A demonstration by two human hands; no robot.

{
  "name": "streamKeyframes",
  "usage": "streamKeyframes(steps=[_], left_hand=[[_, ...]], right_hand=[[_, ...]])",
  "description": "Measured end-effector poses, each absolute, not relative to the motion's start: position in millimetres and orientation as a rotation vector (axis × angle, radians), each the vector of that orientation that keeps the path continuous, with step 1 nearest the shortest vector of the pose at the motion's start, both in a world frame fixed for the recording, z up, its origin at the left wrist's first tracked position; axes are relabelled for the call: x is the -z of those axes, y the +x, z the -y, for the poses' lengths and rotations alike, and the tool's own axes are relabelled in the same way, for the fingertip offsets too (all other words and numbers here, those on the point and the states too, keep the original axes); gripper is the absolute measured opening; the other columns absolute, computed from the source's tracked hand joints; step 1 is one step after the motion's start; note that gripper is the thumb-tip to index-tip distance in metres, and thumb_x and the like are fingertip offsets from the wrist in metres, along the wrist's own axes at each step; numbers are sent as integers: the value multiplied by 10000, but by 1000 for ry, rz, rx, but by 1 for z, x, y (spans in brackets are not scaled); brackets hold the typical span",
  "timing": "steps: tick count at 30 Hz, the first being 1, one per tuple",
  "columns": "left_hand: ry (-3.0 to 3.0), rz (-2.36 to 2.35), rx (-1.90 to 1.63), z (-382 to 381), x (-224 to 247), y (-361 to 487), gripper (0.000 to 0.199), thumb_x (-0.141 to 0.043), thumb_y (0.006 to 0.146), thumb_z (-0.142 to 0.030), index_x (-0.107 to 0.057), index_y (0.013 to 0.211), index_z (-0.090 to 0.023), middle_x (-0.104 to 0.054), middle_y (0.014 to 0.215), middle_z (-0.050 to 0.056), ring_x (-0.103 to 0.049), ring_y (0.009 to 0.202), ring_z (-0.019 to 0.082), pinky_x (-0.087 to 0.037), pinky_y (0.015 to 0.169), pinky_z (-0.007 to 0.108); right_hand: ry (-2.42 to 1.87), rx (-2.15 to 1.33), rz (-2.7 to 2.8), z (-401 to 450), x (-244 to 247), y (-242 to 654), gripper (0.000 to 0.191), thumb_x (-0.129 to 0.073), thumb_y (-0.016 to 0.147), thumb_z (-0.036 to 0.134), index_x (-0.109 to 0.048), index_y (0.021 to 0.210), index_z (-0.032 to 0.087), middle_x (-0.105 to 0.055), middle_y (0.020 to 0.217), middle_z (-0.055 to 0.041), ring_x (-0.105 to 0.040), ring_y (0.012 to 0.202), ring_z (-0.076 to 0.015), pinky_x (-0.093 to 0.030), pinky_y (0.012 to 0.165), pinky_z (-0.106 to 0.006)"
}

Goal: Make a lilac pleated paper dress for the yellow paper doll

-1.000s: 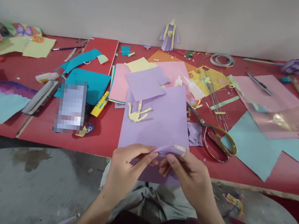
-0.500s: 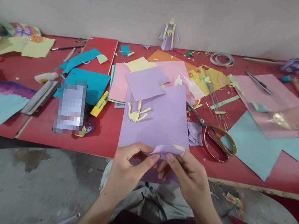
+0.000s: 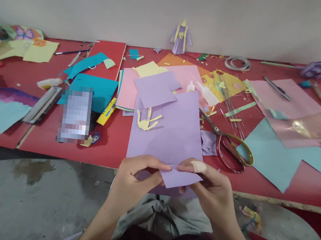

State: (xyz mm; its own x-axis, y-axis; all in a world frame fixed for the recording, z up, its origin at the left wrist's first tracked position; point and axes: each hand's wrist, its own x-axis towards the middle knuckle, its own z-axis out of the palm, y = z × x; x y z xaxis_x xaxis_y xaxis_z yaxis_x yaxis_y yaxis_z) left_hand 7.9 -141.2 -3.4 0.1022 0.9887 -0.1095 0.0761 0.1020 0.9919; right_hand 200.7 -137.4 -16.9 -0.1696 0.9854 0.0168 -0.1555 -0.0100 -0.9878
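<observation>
Small purple paper [image 3: 178,180], one piece: hanging between the two hands, slanting toward the person, its location being above the near end of a large purple sheet [image 3: 166,147] lying on the red counter [image 3: 108,152].

Left hand [image 3: 137,175]: closing on the left end, index finger pressing along the upper edge, thumb sitting below.

Right hand [image 3: 214,183]: gripping the right end, index finger lying along the upper edge and wearing a pale bandage [image 3: 198,166], thumb supporting from beneath.

Step in hand, by my judgement: working the upper edge, perhaps as a fold; whether a crease is setting there, I cannot tell from where I am standing. Doing it well likely means pinching both ends evenly, lining the edge up before pressing, then running a fingertip firmly from the middle outward. Thin paper is probably forgiving little: gripping too hard or pulling the ends apart would risk wrinkling or skewing it.

Nearby: yellow paper cut-out [image 3: 144,125], resting on the large sheet; scissors [image 3: 217,130], lying just right of that sheet, handles pointing toward the near edge; purple scraps [image 3: 209,142], gathering between the two; small paper figure [image 3: 181,38], standing at the wall [image 3: 117,12].
</observation>
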Motion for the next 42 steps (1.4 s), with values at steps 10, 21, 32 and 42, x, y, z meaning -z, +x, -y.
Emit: streamKeyframes(steps=[10,21,32,42], left_hand=[[1550,-1074,-1171,136,1,5,264,-709,815,-16,-808,926,-235,-785,877,19,-733,804,132,-576,735,200],[1768,-1183,-1258,138,-3,12,104,-769,846,-155,-700,784,-203,-776,792,-12,-738,749,125,-579,715,201],[1904,-1307,-1397,139,5,14,58,-697,909,-148,-729,917,-196,-778,760,-7,-730,651,107,-591,653,185],[1659,-1405,-1273,139,4,22,53,-765,855,-171,-738,846,-216,-779,762,-62,-729,650,65,-566,661,107]], right_hand=[[-1017,-1084,1546,133,17,210,409,-736,764,12,-816,1011,328,-760,882,-28,-719,759,-175,-580,609,-249],[-1057,-1246,1062,144,21,189,73,-750,855,159,-760,848,230,-694,771,-16,-667,633,-128,-576,572,-240],[-1112,-1175,1039,143,17,179,77,-745,852,148,-772,860,220,-711,621,18,-670,527,-105,-584,510,-192],[-1183,-1227,1101,139,17,179,132,-760,830,145,-768,901,256,-740,714,37,-702,600,-82,-595,587,-134]])
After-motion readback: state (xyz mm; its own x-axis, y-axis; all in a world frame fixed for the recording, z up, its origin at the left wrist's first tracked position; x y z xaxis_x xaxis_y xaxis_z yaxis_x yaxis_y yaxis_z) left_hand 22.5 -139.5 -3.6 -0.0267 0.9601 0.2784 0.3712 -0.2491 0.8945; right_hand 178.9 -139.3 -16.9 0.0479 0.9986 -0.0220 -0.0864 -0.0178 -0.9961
